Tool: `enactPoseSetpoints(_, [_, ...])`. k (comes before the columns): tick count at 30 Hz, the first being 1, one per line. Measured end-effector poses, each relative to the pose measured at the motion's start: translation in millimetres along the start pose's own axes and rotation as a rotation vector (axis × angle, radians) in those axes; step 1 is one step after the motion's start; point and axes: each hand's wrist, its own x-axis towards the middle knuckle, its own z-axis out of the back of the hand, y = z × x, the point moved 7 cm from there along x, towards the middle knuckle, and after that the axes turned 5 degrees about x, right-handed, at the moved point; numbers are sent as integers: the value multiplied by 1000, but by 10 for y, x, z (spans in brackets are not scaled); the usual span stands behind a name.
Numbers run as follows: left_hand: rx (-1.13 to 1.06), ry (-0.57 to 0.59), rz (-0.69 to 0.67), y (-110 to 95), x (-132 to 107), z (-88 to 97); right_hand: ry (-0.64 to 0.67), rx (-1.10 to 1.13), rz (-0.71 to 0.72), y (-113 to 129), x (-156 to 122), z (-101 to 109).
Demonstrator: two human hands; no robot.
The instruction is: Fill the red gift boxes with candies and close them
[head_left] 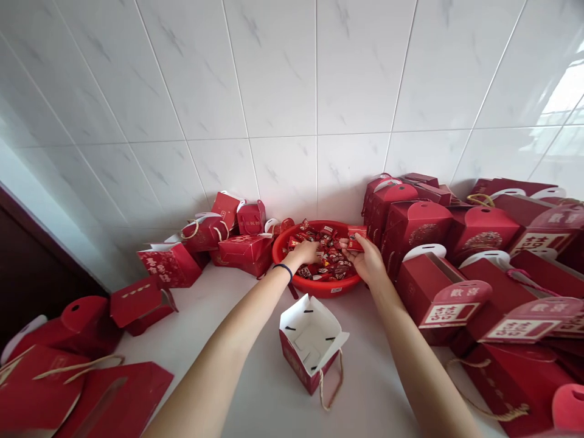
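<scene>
A red plastic basin (pixel 314 284) full of wrapped red candies (pixel 332 258) stands at the back of the white table by the tiled wall. My left hand (pixel 305 252) reaches into the basin with its fingers curled down among the candies. My right hand (pixel 365 255) is over the basin's right side, pinching a red candy packet (pixel 354 237). In front of the basin sits an open red gift box (pixel 310 340) with white inside, flaps up and a rope handle; it holds nothing I can see.
Several closed and half-open red gift boxes (pixel 424 237) crowd the right side. More red boxes (pixel 241 249) lie at the back left by the wall. Flat red paper bags (pixel 86 389) with rope handles lie at the near left. A dark door edge is at far left.
</scene>
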Motion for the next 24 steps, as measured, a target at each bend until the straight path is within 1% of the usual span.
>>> enactPoseSetpoints(3, [-74, -51, -34, -33, 11, 20, -43, 43, -3, -3, 53, 74])
enactPoseSetpoints(6, [-202, -149, -101, -123, -22, 158, -58, 59, -4, -14, 87, 108])
enactPoseSetpoints(9, [-337, -224, -223, -329, -78, 307, -30, 52, 1, -29, 78, 67])
enactPoseSetpoints(10, [-373, -225, -268, -419, -90, 332, -15, 48, 4, -32, 68, 44])
enactPoseSetpoints(12, [-453, -180, -365, -614, -94, 334, 6, 45, 23, -25, 46, 8])
enactPoseSetpoints(14, [-520, -120, -414, -750, -61, 290, -3, 54, 61, -2, 35, 10])
enactPoseSetpoints(16, [-538, -96, -385, -777, 7, 225, -44, 70, 112, 25, 38, 54])
enactPoseSetpoints(19, [-456, -97, -277, -672, 122, 86, -121, 94, 180, 46, 65, 157])
enactPoseSetpoints(22, [-368, -25, -215, -565, 192, -113, -175, 105, 227, 44, 98, 243])
enactPoseSetpoints(24, [-333, 14, -186, -511, 212, -208, -191, 105, 246, 39, 117, 276])
